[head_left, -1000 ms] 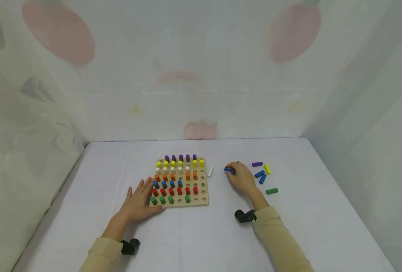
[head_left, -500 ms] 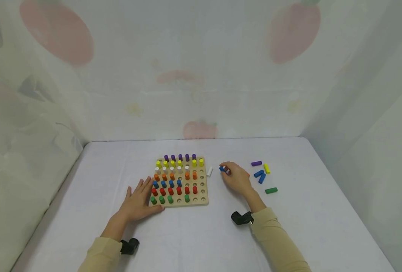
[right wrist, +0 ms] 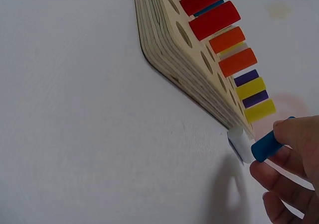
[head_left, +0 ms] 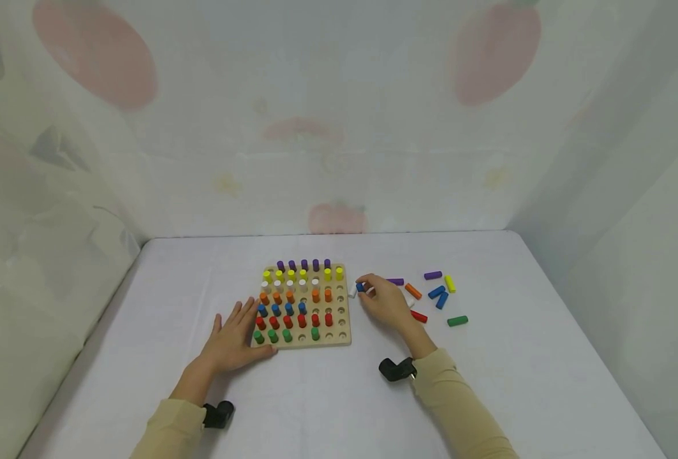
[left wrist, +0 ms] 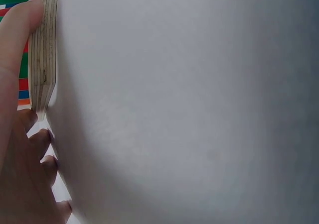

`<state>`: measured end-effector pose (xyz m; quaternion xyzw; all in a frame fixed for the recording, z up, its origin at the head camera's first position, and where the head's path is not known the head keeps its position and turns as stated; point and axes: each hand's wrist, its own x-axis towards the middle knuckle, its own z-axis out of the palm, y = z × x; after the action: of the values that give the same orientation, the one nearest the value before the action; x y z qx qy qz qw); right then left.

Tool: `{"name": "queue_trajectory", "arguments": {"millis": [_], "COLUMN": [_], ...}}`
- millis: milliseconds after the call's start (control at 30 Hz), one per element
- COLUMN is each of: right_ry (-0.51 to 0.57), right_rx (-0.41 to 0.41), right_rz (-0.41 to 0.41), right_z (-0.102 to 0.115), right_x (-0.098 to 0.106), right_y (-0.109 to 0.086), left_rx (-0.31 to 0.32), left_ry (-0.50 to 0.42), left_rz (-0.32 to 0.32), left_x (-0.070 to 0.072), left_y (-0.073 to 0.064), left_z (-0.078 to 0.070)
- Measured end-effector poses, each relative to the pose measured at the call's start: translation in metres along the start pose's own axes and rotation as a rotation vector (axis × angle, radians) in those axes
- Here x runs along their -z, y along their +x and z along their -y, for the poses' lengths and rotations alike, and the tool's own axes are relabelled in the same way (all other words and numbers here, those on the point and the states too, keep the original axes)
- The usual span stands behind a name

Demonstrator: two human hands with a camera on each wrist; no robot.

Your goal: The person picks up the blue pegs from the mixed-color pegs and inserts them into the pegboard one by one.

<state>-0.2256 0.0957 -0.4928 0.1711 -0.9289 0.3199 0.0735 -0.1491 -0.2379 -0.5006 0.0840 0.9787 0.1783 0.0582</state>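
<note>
A wooden pegboard (head_left: 310, 345) stands left of centre on the table, with upright pegs in rows of purple, yellow, white, orange, blue, red and green and several bare holes toward its right side. My left hand (head_left: 229, 344) lies with fingers spread against the board's left front corner; in the left wrist view its thumb (left wrist: 33, 15) touches the layered edge. Between thumb and fingertips my right hand (head_left: 387, 303) pinches a blue peg (right wrist: 269, 145), just off the board's right edge. Close below it, a white peg (right wrist: 240, 144) lies on the table beside the board.
Loose pegs lie right of my right hand: a purple peg (head_left: 433, 275), a yellow peg (head_left: 450, 284), two blue ones, a green peg (head_left: 457, 320), an orange peg (head_left: 413, 291) and a red peg (head_left: 418, 316). Another purple peg (head_left: 395, 281) lies just behind the hand.
My right hand has moved left toward the board with the blue peg, turning the peg more upright. Orange, red and purple pegs it covered now show. The left hand has stayed put.
</note>
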Motion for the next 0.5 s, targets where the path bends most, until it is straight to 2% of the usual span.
{"name": "queue_trajectory", "arguments": {"millis": [300, 500], "right_ry": [0.062, 0.105], "right_rx": [-0.019, 0.023], "right_rz": [0.064, 0.085], "right_z": [0.014, 0.02], "right_x": [-0.004, -0.005], "right_y": [0.001, 0.0], "left_rx": [-0.002, 0.0], "left_ry": [-0.001, -0.006], "left_rz": [-0.011, -0.012], "left_x": [-0.001, -0.001], "left_y": [0.001, 0.0], "left_z": [0.001, 0.0]}}
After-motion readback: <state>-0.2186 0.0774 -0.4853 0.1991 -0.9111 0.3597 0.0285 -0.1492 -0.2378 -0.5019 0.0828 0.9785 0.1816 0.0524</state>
